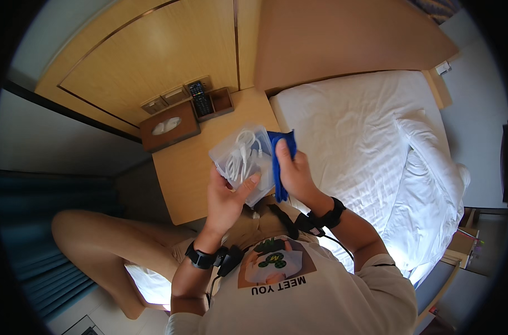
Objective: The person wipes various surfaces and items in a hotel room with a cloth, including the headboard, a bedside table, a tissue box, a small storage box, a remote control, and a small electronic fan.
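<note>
My left hand grips a translucent plastic box from its near left side, thumb over the edge. Inside the box lies a coiled white cable with a white plug, beside something white that I cannot make out. A folded blue cloth is pinched in my right hand, against the box's right side. Both hands are raised above the near right part of a light wooden desk.
At the desk's back stand a brown tissue box and a brown organizer holding a black remote control. A bed with a white sheet and a rumpled duvet lies to the right. Teal curtains hang at left.
</note>
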Tool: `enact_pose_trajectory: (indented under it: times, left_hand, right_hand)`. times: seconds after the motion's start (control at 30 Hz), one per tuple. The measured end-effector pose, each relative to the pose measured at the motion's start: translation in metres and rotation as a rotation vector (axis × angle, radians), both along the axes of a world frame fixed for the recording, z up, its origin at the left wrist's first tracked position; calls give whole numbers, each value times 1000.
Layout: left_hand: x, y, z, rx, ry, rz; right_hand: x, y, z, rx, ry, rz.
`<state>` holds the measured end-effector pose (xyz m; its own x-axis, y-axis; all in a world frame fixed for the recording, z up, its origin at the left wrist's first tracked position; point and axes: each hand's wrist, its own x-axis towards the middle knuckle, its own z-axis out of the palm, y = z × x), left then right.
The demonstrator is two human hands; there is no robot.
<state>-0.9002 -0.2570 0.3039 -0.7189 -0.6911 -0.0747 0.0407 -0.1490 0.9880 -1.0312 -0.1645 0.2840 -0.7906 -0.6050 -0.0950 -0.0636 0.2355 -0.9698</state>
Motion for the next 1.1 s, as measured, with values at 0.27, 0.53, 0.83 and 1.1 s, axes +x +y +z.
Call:
enact_pose_trajectory:
  times: [0.27, 0.53, 0.83, 1.1]
  left_hand:
    - [5, -4, -24, -487, -320, -306]
    - [14, -3, -5, -109, -276, -238]
    - [-8, -13, -17, -93, 24, 100]
    - [-24, 19, -49, -254, -28, -62]
  right_hand:
    - [-2, -23, 49, -33, 1056, 450]
    - [-40, -4, 49, 184, 138, 541]
    - [-10, -10, 24, -432, -1172, 342]
    - [-28, -27, -27, -359, -1224, 275]
